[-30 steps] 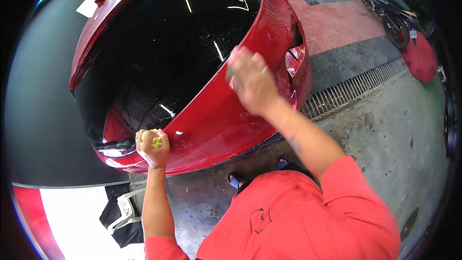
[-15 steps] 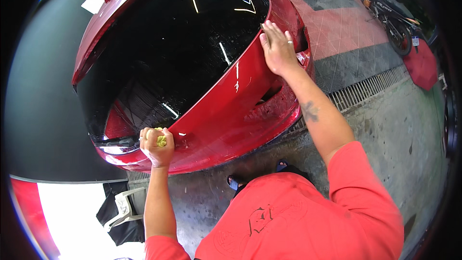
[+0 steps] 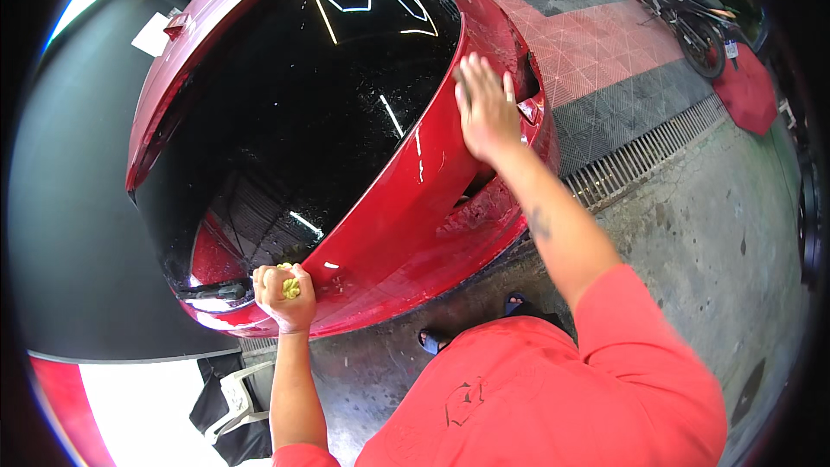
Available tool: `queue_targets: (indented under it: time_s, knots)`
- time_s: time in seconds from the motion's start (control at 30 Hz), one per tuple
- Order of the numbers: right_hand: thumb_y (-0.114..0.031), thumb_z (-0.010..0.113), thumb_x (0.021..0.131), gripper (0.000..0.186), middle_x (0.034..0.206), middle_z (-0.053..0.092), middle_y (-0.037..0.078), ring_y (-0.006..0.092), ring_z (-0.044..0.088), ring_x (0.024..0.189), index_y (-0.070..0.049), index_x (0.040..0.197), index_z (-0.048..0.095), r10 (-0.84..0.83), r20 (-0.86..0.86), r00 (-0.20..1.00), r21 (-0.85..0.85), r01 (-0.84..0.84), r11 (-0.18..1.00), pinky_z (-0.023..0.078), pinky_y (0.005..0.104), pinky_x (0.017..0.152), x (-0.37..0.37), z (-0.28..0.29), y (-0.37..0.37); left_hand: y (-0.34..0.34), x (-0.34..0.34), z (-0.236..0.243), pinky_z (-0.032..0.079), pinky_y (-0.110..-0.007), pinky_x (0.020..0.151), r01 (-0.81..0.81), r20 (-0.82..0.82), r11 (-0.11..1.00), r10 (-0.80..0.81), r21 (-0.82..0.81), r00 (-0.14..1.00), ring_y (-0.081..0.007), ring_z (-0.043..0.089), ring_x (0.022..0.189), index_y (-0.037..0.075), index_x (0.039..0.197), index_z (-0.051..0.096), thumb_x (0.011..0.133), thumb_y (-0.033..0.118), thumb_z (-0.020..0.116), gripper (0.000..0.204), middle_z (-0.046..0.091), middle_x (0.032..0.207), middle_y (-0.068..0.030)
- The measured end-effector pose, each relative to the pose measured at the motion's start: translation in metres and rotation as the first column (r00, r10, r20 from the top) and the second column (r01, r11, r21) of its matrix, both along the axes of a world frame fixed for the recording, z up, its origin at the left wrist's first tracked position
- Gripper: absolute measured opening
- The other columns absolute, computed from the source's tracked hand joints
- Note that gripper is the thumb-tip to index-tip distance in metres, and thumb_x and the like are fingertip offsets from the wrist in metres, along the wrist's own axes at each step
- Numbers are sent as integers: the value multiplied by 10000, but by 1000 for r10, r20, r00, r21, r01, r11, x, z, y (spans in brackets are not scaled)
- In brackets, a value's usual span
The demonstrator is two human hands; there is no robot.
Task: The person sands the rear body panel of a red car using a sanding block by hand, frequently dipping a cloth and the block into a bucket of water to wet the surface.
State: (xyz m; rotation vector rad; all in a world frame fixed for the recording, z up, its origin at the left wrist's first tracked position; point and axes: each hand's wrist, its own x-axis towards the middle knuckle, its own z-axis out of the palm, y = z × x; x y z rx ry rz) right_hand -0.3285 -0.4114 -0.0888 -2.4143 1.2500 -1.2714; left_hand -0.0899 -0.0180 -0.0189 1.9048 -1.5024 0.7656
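Note:
My left hand (image 3: 284, 298) is closed around a crumpled yellow cloth (image 3: 291, 288) and rests on the red car's lower glass edge, near the wiper. On the red body panel (image 3: 406, 199) below the window glass, my right hand (image 3: 487, 108) lies flat with its fingers stretched out. A ring shows on one finger. Beside its forefinger is a small dark patch that I cannot make out. The dark window glass (image 3: 294, 104) spreads between and beyond both hands, with bright lamp reflections and specks on it.
A drain grating (image 3: 644, 151) runs along the concrete floor (image 3: 674, 233) at the right. Red and grey floor tiles (image 3: 596, 56) lie beyond it, with a parked motorcycle (image 3: 683, 17) and a red umbrella-like cover (image 3: 745, 91). A white plastic chair (image 3: 235, 402) stands at lower left.
My right hand has slid down the red panel, toward me and slightly left. My left hand keeps hold of the yellow cloth at the glass edge. The whole view has shifted slightly.

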Motion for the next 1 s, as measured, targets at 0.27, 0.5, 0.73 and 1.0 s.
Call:
queue_targets:
  time_s: [0.27,0.5,0.73,1.0]
  knots:
    - [-361,512,1178,622,1803,379,133,303,325,1686,-95,1727,393,90,-82,993,53,-86,995,187,622,1356,-49,-35,21,10,2,1,474,-479,720,-35,22,999,35,0,999,-346,596,757,83,793,544,805,-42,775,263,616,794,-123]
    - [-423,428,1201,593,1781,420,143,296,341,1676,-95,1694,439,133,-17,991,138,-129,982,220,609,1350,-20,7,-96,-8,2,-2,482,-492,744,8,69,1000,-8,9,998,-346,610,772,87,846,559,797,-47,778,261,637,828,-118]
    - [-356,460,1197,581,1792,398,147,307,335,1682,-89,1711,418,212,-122,970,60,-206,977,224,590,1349,-77,-29,-33,5,2,-7,503,-504,760,-3,160,1000,5,-14,987,-362,626,816,89,936,559,787,-57,780,304,635,866,-131]
    - [-405,435,1204,602,1786,402,168,316,341,1678,-69,1703,412,246,-34,969,114,-241,964,254,602,1338,-19,7,-108,0,4,-6,514,-505,769,-7,152,1000,9,-12,988,-371,635,833,90,950,565,785,-50,777,303,632,867,-144]
